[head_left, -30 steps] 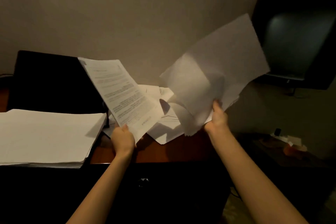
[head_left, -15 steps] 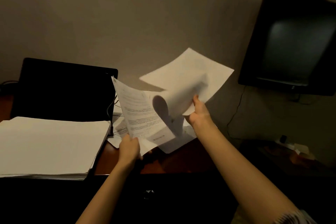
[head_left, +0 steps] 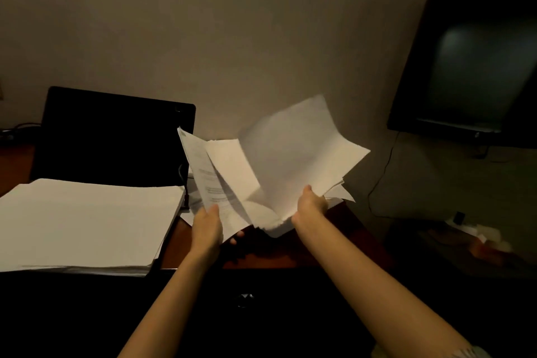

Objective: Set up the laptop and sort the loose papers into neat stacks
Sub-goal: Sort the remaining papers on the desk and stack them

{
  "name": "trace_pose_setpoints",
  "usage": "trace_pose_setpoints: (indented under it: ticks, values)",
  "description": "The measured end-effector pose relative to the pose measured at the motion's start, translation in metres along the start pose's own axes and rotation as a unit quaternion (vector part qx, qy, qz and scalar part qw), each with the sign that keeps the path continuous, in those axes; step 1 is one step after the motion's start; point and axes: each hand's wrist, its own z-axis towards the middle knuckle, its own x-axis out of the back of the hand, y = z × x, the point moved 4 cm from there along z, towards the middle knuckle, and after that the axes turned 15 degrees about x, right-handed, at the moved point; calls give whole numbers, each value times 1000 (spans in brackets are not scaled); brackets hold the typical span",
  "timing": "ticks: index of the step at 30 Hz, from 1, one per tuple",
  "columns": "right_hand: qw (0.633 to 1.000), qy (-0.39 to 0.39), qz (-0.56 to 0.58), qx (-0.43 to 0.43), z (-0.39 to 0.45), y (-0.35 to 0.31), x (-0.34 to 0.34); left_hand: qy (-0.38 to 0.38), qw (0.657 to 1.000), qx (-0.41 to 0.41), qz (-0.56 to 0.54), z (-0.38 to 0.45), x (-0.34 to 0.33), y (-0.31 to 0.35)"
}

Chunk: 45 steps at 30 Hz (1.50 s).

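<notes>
Printed sheets are pinched by the left hand and a limp, fanned bundle is gripped by the right hand above the surface; being light, floppy and slippery, they are probably best grasped by one squared edge.

Your laptop stands open, screen dark, a neat white stack covering its base; loose sheets fanned mid-air just right.

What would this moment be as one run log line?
left hand: holds printed sheet | right hand: holds blank sheets | stack: beside laptop
</notes>
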Motion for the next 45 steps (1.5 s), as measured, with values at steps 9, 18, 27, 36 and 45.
trace_pose_setpoints:
  ticks: [9, 18, 27, 36, 45]
  values:
    - [985, -103, -139, 20, 16, 49, 24, -24, 999, -48, 0, -4, -4, 1]
    - [947, -163, -248, 121, 44, 35, 38, -37, 993, -94, 60, -16, -6, 8]
    - [965, -63, -215, 138, 77, 23, 68, -25, 997, -74, 16, -9, -2, 4]
    - [918, -98, -325, 205, 84, 14, 73, -11, 999, -50, 10, -6, 0, 4]
    - [920, -159, -257, 248, 81, 14, 71, -37, 995, -31, 90, -5, -1, 2]
